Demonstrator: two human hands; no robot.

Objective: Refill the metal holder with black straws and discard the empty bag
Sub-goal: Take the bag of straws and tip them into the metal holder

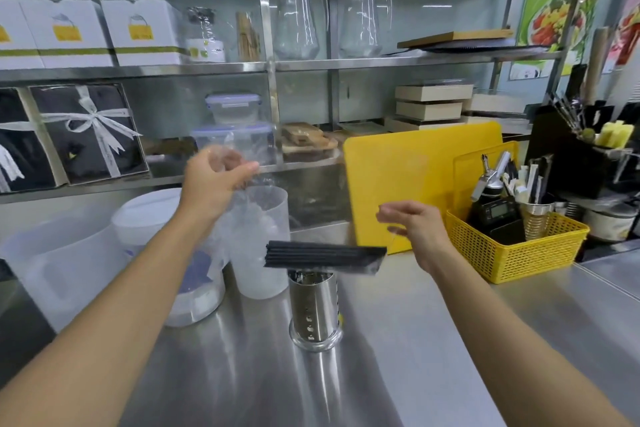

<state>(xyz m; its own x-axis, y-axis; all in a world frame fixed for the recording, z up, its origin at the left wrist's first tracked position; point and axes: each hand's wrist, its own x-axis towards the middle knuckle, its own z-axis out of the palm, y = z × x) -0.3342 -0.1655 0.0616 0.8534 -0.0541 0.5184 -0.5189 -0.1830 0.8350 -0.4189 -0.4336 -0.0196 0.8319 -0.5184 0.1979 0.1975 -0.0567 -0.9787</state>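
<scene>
Straws (323, 256) lie flat across holder (314, 308), not yet in; left hand (211, 180) pinches bag (239, 163), undiscarded; right hand (415, 229) loose-fingered, empty.

Your two arms run in from the bottom corners, both bare: no sleeves, no gloves on what shows. Left hand (214, 180) and right hand (415, 229): no rings, no watch, no bands at the wrists. Nails short and plain. Fingertips motion-blurred, so finer detail is unreadable.
</scene>
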